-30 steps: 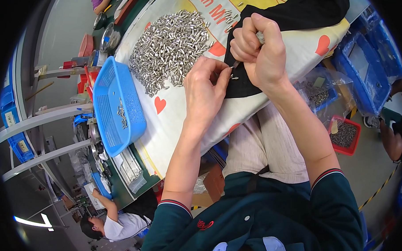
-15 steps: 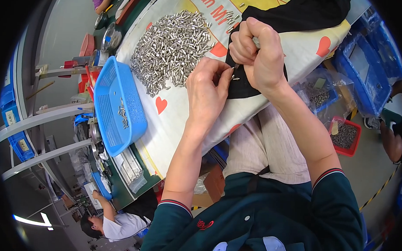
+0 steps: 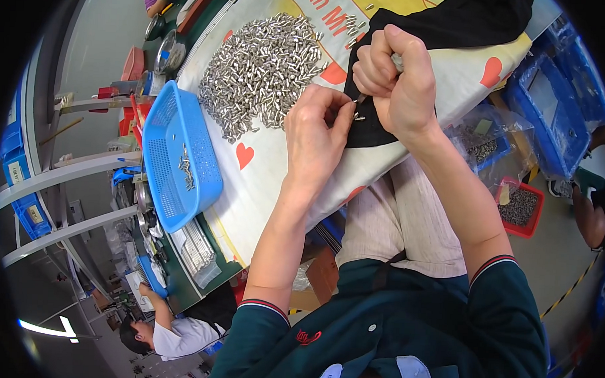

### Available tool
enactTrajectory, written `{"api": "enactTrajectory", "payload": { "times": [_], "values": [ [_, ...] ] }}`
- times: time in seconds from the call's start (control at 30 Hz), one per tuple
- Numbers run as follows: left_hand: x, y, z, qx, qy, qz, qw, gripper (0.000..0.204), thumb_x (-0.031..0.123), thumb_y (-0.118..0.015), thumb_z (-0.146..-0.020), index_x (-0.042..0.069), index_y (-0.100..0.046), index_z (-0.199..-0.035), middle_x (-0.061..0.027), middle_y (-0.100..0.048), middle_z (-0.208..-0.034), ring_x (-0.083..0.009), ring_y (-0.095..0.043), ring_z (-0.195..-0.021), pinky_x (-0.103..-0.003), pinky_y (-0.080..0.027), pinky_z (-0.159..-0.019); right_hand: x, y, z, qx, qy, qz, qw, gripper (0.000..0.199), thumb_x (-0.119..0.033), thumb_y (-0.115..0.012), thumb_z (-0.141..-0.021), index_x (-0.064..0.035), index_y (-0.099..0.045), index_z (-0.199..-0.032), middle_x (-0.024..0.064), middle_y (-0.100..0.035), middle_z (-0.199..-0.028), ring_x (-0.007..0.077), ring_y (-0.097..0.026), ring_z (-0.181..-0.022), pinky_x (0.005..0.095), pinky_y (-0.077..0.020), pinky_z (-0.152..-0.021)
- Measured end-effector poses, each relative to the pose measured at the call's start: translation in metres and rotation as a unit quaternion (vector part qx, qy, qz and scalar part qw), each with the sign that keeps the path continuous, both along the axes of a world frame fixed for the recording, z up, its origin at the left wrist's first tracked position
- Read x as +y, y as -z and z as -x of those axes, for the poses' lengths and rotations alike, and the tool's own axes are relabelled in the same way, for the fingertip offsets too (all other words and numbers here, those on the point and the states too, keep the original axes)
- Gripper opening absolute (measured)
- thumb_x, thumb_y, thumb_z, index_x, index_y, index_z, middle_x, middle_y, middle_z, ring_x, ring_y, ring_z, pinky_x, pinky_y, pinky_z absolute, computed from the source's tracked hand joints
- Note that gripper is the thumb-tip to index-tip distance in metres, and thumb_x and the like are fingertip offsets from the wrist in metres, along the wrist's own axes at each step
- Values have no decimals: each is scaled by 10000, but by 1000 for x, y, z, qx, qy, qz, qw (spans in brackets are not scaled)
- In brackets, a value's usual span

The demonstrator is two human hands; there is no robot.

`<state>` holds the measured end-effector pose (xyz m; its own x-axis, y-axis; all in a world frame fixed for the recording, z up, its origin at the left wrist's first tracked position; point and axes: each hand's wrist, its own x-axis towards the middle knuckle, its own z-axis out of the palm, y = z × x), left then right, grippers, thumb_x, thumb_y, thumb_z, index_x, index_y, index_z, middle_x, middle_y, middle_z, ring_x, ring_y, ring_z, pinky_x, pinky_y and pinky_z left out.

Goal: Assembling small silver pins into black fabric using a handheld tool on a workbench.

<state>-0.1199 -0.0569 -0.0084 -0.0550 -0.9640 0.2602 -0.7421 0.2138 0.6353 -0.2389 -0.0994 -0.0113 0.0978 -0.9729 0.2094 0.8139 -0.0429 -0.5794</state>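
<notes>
My left hand (image 3: 316, 133) pinches a tiny silvery metal piece (image 3: 356, 104) between thumb and forefinger, the piece mostly covered by the fingertips. Close beside it, my right hand (image 3: 406, 86) is closed in a fist round a thin tool, whose pale handle end (image 3: 397, 62) shows above the curled fingers. The tool's tip is near the left fingertips; whether it touches the piece I cannot tell. Both hands are over a black cloth (image 3: 372, 135), where another small metal piece (image 3: 359, 117) lies. A large heap of similar silvery pieces (image 3: 256, 74) spreads to the left.
A blue perforated basket (image 3: 211, 179) with several metal pieces inside stands left of the heap. More pieces (image 3: 351, 27) lie beyond the cloth. On the right are blue crates (image 3: 545, 107) and a red bin (image 3: 532, 227) of small parts. A co-worker (image 3: 177, 334) sits at lower left.
Very little differs. Both hands keep their grips, fingertips close together over the black cloth, and the right fist has shifted slightly. The whole view has moved by a small amount.
</notes>
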Motion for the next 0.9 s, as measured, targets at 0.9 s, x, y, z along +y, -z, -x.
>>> {"api": "enactTrajectory", "payload": {
  "times": [0.9],
  "values": [
    [-1,-4,2,-16,18,14,1000,50,-2,-615,-684,-25,-581,-714,-99,-547,-695,-200,-555,-545,-296,-448,-519,-2,2,1,-24,3,-4,1000,374,-213,-377,-841,-87,-271,-504,-32,-236,-437,57,-166,-380,238,-139,-366]
  ]
}}
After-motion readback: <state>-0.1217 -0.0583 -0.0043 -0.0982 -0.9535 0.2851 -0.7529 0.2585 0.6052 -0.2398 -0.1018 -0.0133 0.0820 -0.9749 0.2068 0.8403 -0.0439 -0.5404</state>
